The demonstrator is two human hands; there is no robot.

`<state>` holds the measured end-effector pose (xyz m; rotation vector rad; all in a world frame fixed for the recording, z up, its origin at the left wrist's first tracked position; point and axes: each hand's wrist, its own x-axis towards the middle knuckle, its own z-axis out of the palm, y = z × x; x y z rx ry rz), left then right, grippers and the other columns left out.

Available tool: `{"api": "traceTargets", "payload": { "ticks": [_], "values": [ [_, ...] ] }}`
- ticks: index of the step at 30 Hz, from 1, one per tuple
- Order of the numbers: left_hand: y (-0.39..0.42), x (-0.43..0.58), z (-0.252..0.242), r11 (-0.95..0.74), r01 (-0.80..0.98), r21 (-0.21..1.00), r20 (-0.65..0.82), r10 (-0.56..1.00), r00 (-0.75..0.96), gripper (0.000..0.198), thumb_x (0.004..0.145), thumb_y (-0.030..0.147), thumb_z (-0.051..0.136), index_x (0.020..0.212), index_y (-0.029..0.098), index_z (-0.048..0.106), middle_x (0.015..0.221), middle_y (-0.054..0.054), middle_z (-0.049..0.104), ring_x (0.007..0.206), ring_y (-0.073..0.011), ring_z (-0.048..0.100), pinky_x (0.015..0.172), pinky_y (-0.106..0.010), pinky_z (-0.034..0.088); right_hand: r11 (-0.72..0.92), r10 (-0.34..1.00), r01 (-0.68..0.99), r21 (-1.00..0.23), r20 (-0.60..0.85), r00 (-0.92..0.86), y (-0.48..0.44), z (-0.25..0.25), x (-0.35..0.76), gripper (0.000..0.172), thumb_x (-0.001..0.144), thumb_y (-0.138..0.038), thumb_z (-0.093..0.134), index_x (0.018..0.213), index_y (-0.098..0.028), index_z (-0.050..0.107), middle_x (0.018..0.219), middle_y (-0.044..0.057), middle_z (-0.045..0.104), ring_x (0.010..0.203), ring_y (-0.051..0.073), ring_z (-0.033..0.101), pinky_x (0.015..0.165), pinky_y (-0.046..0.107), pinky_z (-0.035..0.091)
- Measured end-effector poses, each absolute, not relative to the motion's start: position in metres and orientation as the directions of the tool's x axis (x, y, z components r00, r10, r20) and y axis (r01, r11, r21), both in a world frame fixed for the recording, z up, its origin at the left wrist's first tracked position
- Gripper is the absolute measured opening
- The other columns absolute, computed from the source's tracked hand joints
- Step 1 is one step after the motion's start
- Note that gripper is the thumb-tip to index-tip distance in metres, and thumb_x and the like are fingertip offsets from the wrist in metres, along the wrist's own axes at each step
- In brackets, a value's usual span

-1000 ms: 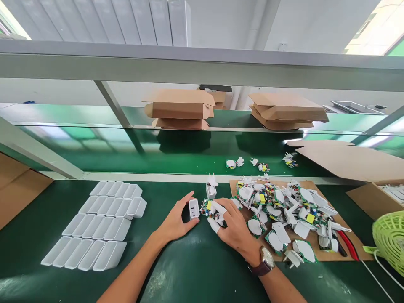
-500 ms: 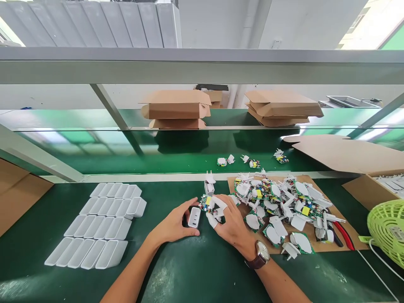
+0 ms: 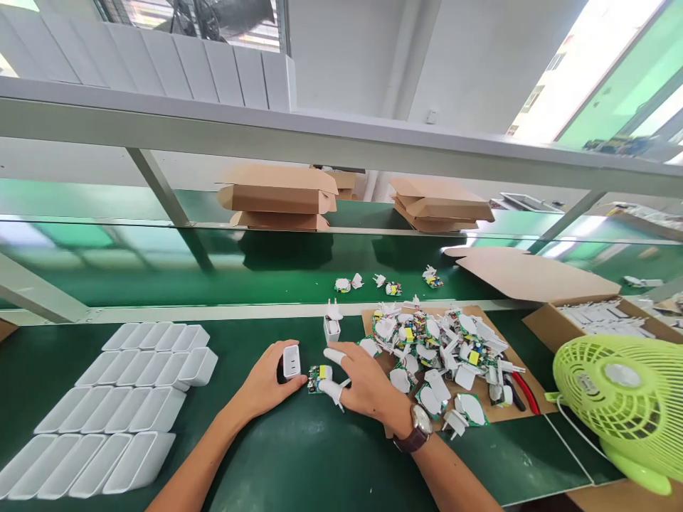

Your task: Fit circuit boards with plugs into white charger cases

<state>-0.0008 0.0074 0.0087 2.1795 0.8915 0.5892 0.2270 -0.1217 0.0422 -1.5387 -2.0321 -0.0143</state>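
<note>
My left hand (image 3: 269, 377) holds a small white charger housing (image 3: 292, 362) between thumb and fingers, its end with the port slots facing me. Just to the right, my right hand (image 3: 363, 384), with white covers on thumb and forefinger, grips a small circuit board (image 3: 318, 377) with a yellow part on it. White plug pieces by those fingertips are partly hidden. Beyond the hands, another white housing (image 3: 331, 328) stands upright with a pronged plug piece in its top. A heap of circuit boards with white plug parts (image 3: 437, 348) lies right of my right hand.
Rows of white housings (image 3: 107, 412) lie at the left. Cardboard (image 3: 541, 405) sits under the heap, with red-handled pliers (image 3: 526, 392) at its edge. A green fan (image 3: 613, 398) and an open carton (image 3: 538, 323) stand at the right. Loose boards (image 3: 393, 289) lie on the ledge behind.
The view has turned right and tilted. The circuit board in my right hand has come lower relative to the housing, which my left hand still holds.
</note>
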Motion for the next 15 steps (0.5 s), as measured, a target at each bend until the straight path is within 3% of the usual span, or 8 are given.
{"api": "traceTargets", "payload": {
  "ticks": [4,8,15],
  "values": [
    [0.008,0.002,0.003,-0.508,0.436,0.743,0.133,0.751,0.647,0.057,0.081,0.041,0.07,0.132,0.02,0.058,0.124,-0.01,0.067,0.109,-0.0268,0.067,0.096,-0.04,0.055,0.226,0.887,0.956,-0.188,0.445,-0.122,-0.086,0.105,0.268,0.038,0.092,-0.017,0.06,0.129,-0.017,0.06,0.133,0.016,0.065,0.126,0.03,0.058,0.106,0.047,0.05],
    [0.009,0.005,0.002,-0.478,0.425,0.769,0.112,0.755,0.647,0.059,0.08,0.042,0.069,0.134,0.02,0.059,0.127,-0.011,0.068,0.112,-0.0285,0.067,0.096,-0.041,0.055,0.037,0.995,0.998,0.041,0.091,-0.04,-0.018,0.157,0.291,0.04,0.085,-0.003,0.054,0.123,-0.013,0.063,0.134,0.02,0.063,0.128,0.032,0.057,0.103,0.048,0.049],
    [0.021,0.003,-0.01,-0.419,0.436,0.796,0.057,0.77,0.635,0.064,0.078,0.052,0.065,0.135,0.022,0.059,0.134,-0.009,0.067,0.122,-0.0311,0.065,0.103,-0.041,0.054,0.062,0.982,0.995,0.076,-0.181,-0.048,0.066,0.13,0.267,0.033,0.082,-0.013,0.071,0.114,-0.011,0.065,0.114,0.019,0.074,0.106,0.034,0.07,0.092,0.049,0.053]
  ]
}}
